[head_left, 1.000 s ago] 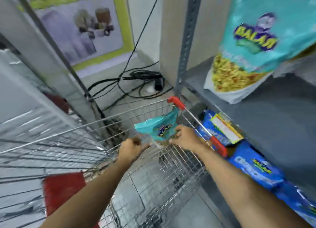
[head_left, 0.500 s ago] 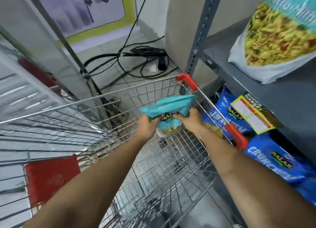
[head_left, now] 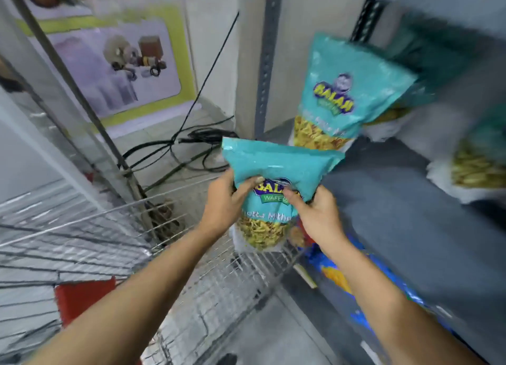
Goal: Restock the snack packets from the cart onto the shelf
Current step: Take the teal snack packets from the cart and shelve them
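Both my hands hold one teal snack packet with a clear window of yellow mix at its bottom. My left hand grips its left side and my right hand grips its right side. The packet hangs above the far end of the wire cart, just left of the grey shelf. A matching teal packet stands upright at the shelf's left end. Another one shows blurred at the right edge.
A grey perforated upright post frames the shelf's left side. Blue snack packets lie on the lower shelf under my right forearm. Black cables lie on the floor beyond the cart. A red panel sits on the cart's near side.
Both hands have lifted the teal packet up out of the cart and toward the shelf. My view has tilted upward, so the shelved packets show fully.
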Tool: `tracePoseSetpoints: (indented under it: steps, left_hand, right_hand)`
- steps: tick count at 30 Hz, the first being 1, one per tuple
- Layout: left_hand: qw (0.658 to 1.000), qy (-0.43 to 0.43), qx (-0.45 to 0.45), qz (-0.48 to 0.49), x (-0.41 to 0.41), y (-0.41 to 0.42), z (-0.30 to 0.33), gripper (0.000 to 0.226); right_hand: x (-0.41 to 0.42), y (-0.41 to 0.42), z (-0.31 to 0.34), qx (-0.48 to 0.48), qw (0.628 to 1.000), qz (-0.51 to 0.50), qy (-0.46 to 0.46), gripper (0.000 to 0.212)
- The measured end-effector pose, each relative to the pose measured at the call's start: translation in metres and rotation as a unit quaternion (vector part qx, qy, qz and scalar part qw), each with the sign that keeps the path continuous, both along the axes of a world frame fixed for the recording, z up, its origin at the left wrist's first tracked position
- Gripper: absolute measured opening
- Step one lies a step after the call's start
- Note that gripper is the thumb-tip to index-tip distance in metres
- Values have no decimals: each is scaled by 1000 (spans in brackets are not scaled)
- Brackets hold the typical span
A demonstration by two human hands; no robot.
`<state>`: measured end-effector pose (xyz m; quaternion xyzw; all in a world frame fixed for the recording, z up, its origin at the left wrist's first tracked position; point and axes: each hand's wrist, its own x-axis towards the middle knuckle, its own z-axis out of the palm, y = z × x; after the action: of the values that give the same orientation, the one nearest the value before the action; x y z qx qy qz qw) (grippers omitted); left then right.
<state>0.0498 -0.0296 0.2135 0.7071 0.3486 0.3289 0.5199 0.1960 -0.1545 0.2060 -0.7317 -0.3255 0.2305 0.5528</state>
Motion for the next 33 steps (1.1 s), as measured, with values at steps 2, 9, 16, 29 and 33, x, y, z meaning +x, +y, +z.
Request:
tracePoseSetpoints:
  steps: [2, 9, 16, 29, 33]
  left_hand:
    - [999, -31, 15, -34, 18, -24, 39, 22]
    - [982, -92, 92, -139, 117, -87, 105, 58]
    - [964, -92, 86, -233, 203, -107, 111, 37]
    - [982, -105, 26, -155, 229, -86, 46, 43]
    - [993, -105, 40, 35, 189, -53, -8, 75]
  right_hand:
    - [10, -34, 38, 28, 999, -33, -27, 26]
    - [71, -128, 121, 92, 984, -133, -74, 23]
    - [123, -156, 122, 99, 960, -238, -106, 29]
    - [158, -162, 43, 109, 962, -249, 11, 61]
    - [162, -173, 12, -51, 981, -184, 36, 98]
